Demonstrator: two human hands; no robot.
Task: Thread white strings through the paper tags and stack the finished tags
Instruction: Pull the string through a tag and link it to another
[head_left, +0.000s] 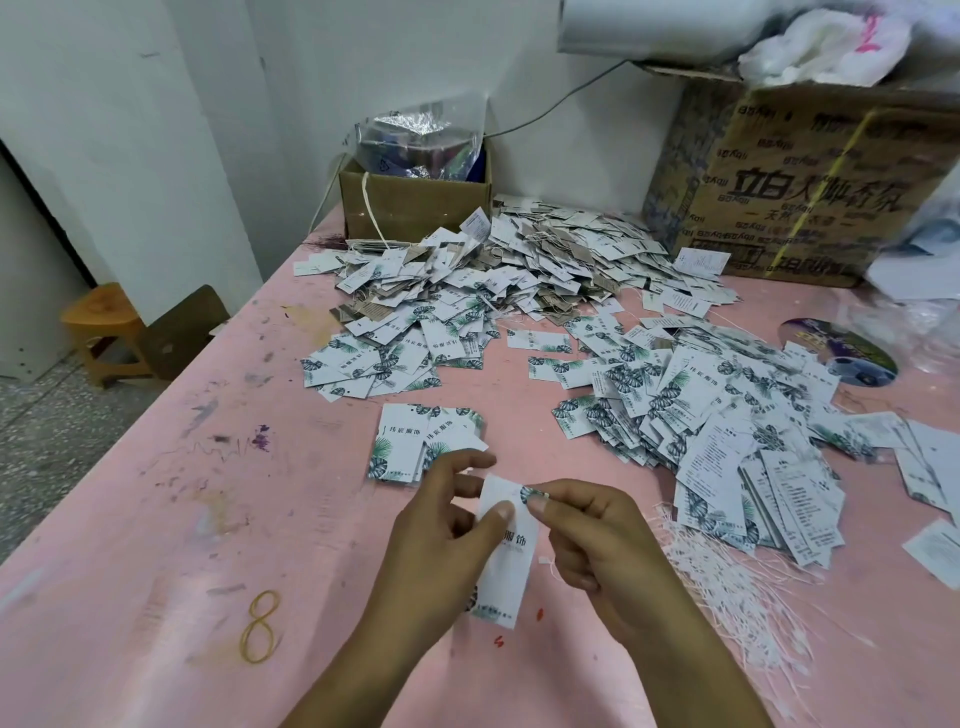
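Pink table (156, 519); tag (506, 577) lengthwise near-to-far, in pinch of left hand (441, 535), right hand (592, 530).

Fingers (496, 514) hide the top of the tag (506, 571).

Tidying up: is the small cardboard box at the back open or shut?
Open: a clear plastic bag sticks up out of the small cardboard box.
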